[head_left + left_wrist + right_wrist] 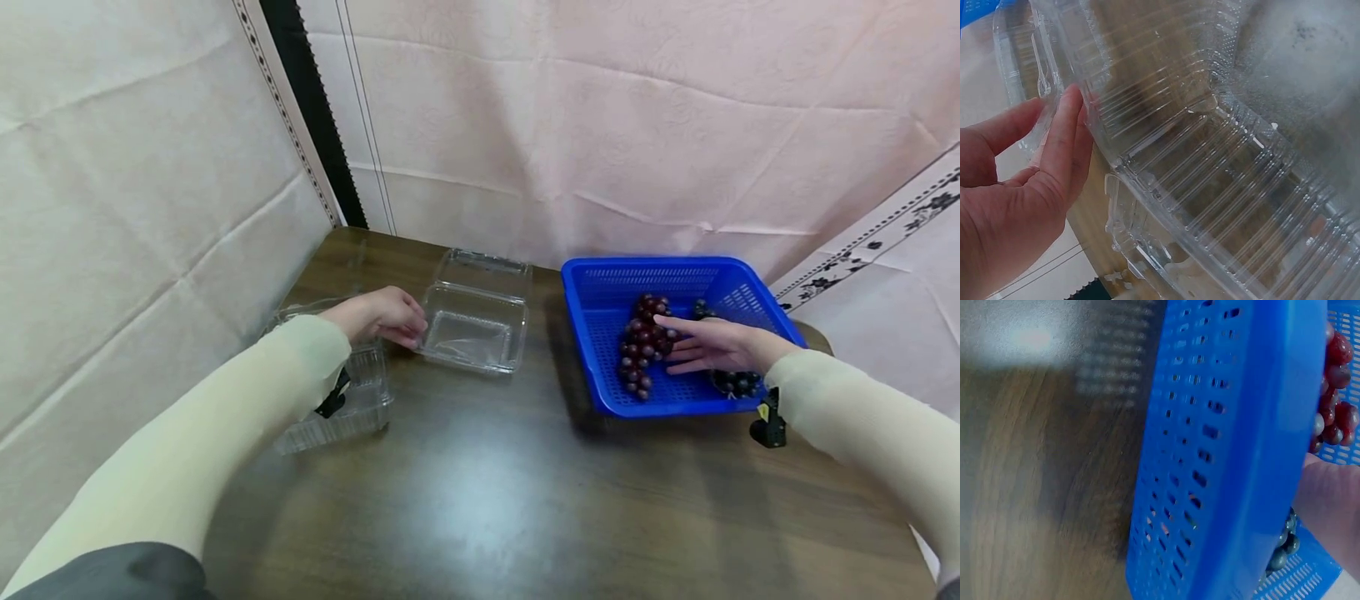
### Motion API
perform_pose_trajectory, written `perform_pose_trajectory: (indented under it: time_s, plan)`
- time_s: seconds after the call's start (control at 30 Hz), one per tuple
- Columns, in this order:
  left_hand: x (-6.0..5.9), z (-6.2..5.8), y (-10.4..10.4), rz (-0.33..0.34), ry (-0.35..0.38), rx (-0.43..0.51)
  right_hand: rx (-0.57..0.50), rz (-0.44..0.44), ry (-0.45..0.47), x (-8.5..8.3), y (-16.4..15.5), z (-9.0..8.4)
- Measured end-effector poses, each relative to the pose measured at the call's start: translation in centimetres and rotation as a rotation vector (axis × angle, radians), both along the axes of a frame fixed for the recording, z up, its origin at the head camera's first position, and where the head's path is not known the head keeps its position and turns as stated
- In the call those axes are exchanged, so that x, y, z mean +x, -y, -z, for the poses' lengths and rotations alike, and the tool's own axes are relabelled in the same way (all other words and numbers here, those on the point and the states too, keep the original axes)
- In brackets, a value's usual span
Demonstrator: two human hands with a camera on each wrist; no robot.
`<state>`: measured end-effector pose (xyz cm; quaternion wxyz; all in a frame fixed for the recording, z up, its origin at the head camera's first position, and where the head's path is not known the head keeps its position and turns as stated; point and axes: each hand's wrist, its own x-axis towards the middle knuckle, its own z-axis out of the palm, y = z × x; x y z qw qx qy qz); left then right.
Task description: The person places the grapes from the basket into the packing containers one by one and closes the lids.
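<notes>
An open clear plastic clamshell container [471, 327] lies on the table with its lid folded back toward the wall. My left hand [392, 317] pinches its left rim between thumb and fingers, as the left wrist view shows up close [1041, 150]. Inside a blue plastic basket [582, 333] lies a bunch of red grapes [640, 346]. My right hand [712, 343] reaches into that basket, thumb and fingers extended and spread beside the red bunch. Dark grapes [737, 383] lie partly hidden under this hand. In the right wrist view the basket wall hides the fingers.
More clear plastic containers [367, 387] stand at the left, partly under my left forearm. The brown wooden table [480, 467] runs back to a cloth-covered wall [480, 125]. A second cloth wall [150, 183] borders the left side.
</notes>
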<state>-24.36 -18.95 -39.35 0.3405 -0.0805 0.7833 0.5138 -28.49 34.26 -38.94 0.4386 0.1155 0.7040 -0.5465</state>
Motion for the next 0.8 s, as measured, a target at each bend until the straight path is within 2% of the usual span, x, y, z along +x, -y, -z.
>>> perform_pose_trajectory:
  time_s: [0.17,0.37,0.8]
  plan:
    - [-0.2,-0.3,-0.1,0.022,0.016,-0.023,-0.010,0.045,-0.001,0.3,0.5,-0.1]
    - [0.0,-0.7,0.2,0.045,-0.005,-0.011,-0.025,0.102,0.001,0.5,1.0,0.2]
    - [0.1,-0.5,-0.3,0.020,0.007,-0.008,-0.055,0.114,-0.001,0.2,2.3,1.2]
